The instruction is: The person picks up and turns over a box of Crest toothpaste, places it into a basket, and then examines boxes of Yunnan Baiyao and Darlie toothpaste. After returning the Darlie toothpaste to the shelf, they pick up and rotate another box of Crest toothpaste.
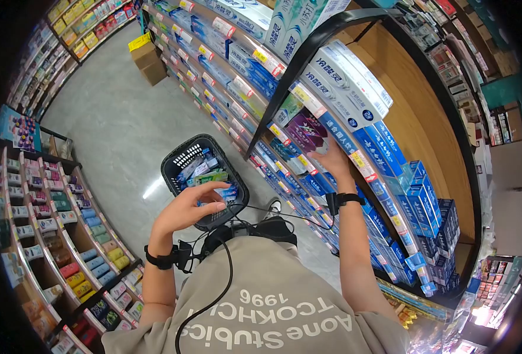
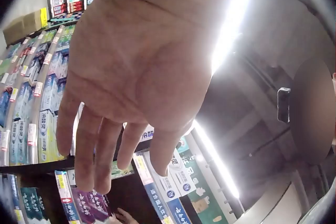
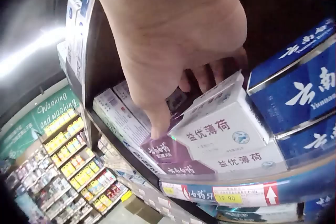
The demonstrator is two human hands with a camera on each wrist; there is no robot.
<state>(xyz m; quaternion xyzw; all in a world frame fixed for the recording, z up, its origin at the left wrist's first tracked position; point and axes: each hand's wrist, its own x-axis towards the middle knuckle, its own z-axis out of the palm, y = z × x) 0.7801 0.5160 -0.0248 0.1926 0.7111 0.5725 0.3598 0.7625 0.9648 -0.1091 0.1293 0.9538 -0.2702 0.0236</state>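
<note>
My left hand (image 1: pixel 191 206) hovers beside a black basket (image 1: pixel 167 171), its fingers loosely bent and holding nothing. In the left wrist view its palm and spread fingers show. My right hand (image 1: pixel 331 158) reaches into a shelf compartment with purple toothpaste boxes (image 1: pixel 308 131). In the right wrist view, the right thumb (image 3: pixel 159 121) touches a purple toothpaste box (image 3: pixel 169 155). Its other fingers hang apart from the thumb, their tips partly hidden behind white mint toothpaste boxes (image 3: pixel 223 121). Blue toothpaste boxes (image 3: pixel 294 85) stand to their right.
Several small packages (image 1: pixel 209 175) lie in the basket. White toothpaste cartons (image 1: pixel 343 85) stand on the shelf above my right hand, beside a black curved frame (image 1: pixel 299 62). A shelf rail with price tags (image 3: pixel 241 196) runs before the boxes. A cardboard box (image 1: pixel 149 62) sits on the grey floor.
</note>
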